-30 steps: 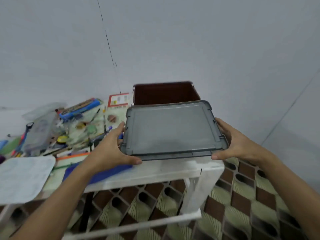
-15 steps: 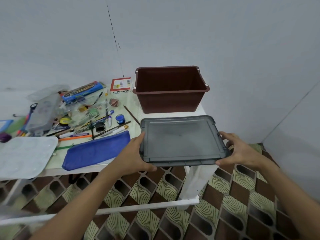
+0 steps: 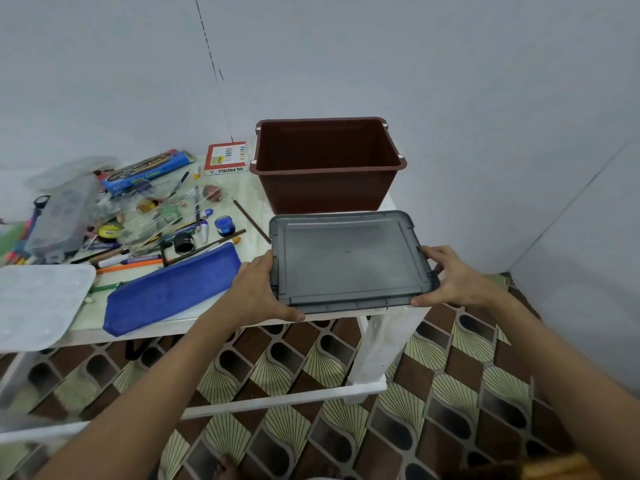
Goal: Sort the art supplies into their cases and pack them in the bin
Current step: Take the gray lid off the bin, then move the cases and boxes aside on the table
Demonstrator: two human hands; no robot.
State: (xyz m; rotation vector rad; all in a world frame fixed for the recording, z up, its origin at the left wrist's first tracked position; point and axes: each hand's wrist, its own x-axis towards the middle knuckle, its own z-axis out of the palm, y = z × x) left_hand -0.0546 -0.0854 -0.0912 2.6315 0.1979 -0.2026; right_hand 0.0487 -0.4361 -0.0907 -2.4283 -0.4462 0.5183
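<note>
I am gripping the grey lid [image 3: 349, 259] by its sides in my left hand [image 3: 258, 294] and right hand [image 3: 452, 280], fingers curled round its edges, just in front of the empty bin [image 3: 327, 168], while the supplies [image 3: 156, 216] are lying unsorted across the tabletop [image 3: 242, 199], so nearly everything is remaining.

left hand [image 3: 258, 292]: bare, no ring, no watch, thumbnail short and plain
right hand [image 3: 453, 282]: bare, no ring or band at the wrist, thumbnail short
forearms: both bare up to the picture's bottom edge, no sleeve on either
clothing: a blurred strip of orange-yellow cloth at the bottom edge, below the right forearm; its kind cannot be told
foot: blurred bare toes at the bottom edge, below the left forearm, no shoe visible
</note>
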